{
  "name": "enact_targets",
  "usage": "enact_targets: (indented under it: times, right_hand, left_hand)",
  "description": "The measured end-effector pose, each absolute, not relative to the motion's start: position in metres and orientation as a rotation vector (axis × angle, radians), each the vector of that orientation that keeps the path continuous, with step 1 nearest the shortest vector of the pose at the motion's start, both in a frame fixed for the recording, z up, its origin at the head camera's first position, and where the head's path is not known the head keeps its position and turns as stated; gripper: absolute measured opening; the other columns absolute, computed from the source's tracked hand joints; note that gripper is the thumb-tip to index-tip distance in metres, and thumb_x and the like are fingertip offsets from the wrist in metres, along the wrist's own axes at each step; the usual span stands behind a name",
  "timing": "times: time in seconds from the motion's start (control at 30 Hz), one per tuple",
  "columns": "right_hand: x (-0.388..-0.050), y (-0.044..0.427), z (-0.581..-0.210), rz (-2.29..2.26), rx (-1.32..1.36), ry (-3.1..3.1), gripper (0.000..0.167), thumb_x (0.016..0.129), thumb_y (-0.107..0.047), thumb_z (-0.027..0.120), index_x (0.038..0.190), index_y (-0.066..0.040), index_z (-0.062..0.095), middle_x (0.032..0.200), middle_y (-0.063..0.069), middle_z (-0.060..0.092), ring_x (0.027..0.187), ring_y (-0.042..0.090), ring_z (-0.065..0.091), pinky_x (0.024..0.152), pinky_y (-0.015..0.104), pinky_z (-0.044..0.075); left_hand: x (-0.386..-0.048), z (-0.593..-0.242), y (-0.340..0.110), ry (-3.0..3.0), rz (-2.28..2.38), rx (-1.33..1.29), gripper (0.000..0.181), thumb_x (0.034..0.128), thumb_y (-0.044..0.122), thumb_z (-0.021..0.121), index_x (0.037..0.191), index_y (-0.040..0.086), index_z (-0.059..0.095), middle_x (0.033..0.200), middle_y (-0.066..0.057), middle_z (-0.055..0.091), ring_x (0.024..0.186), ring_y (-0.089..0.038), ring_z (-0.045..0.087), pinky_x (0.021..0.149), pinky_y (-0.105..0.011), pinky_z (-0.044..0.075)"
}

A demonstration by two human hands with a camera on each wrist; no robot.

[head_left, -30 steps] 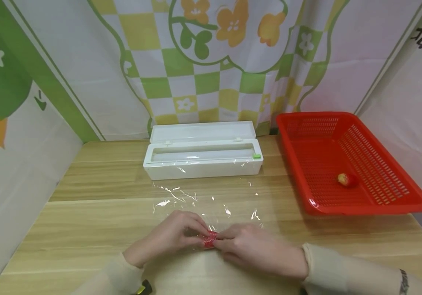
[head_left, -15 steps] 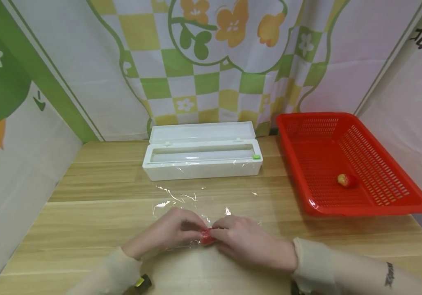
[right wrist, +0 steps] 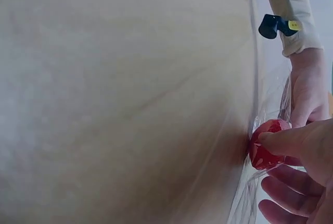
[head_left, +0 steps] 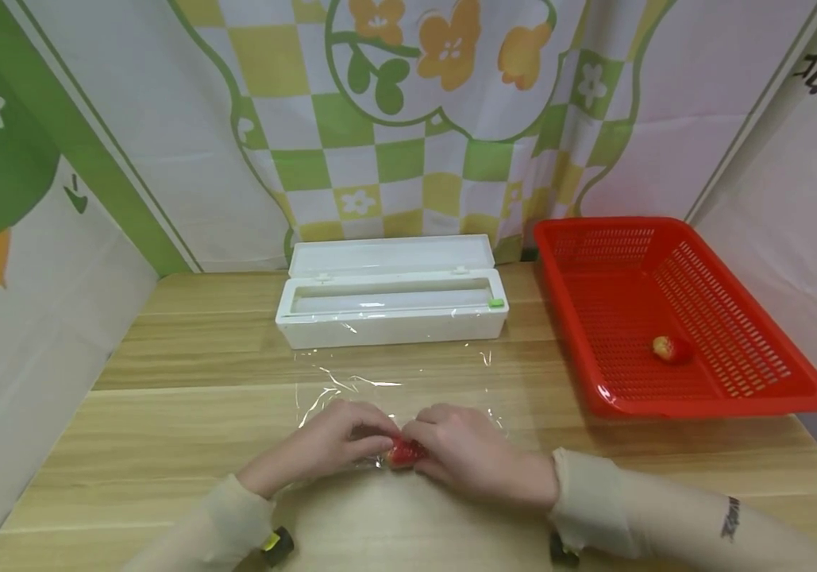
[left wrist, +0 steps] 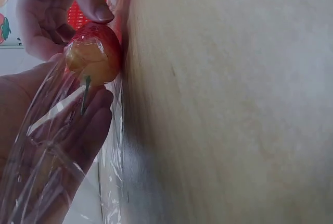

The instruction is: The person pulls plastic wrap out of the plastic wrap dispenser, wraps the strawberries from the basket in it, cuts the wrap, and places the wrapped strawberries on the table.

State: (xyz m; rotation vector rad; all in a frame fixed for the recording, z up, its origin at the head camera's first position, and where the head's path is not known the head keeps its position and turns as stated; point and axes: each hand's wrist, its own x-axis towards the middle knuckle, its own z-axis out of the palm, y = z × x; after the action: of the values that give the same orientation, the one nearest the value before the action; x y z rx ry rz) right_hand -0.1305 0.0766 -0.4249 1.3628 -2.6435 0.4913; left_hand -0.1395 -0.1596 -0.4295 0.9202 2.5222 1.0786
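Note:
A small red fruit (head_left: pixel 404 454) lies in clear cling film (head_left: pixel 361 382) at the near middle of the table. Its pale yellow end (left wrist: pixel 92 61) with a thin green stem shows in the left wrist view, covered by the film. My left hand (head_left: pixel 340 439) holds the fruit from the left, with film running over its fingers. From the right, my right hand (head_left: pixel 467 454) grips the fruit; its thumb (right wrist: pixel 283 141) presses on the red side in the right wrist view. Some fingertips are hidden behind the fruit and film.
Behind the hands stands a white cling film box (head_left: pixel 392 330) with its lid raised, the film drawn out towards me. A red plastic basket (head_left: pixel 567 318) at the right holds a similar red and yellow fruit (head_left: pixel 671 349). Patterned curtains (head_left: pixel 394 167) close off the back.
The fruit has turned between my hands and its yellow end now shows at the left. My right hand has shifted slightly left and away from me. The film has shifted and creased.

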Motion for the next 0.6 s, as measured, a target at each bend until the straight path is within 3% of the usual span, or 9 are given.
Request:
enact_targets:
  times: [0.3,0.6]
  right_hand:
    - [-0.142,0.076,-0.425,0.581,1.381,-2.712,0.020,0.084,-0.026,0.078,0.102,-0.023,0.074,0.089,-0.011,0.071,0.080,0.001,0.062,0.076,0.018,0.054]
    - [-0.150,0.077,-0.423,0.670,1.401,-2.775,0.018,0.085,-0.024,0.077,0.102,-0.023,0.072,0.087,-0.015,0.070,0.077,0.000,0.063,0.073,0.018,0.052]
  left_hand:
    - [-0.137,-0.420,-0.161,2.669,1.106,0.883,0.018,0.0924,0.020,0.069,0.108,0.013,0.073,0.102,0.006,0.074,0.093,-0.006,0.068,0.085,-0.026,0.058]
    - [-0.132,-0.420,-0.157,2.802,0.893,1.532,0.027,0.0760,0.021,0.085,0.100,0.017,0.073,0.101,0.008,0.069,0.098,-0.009,0.064,0.091,-0.027,0.056]
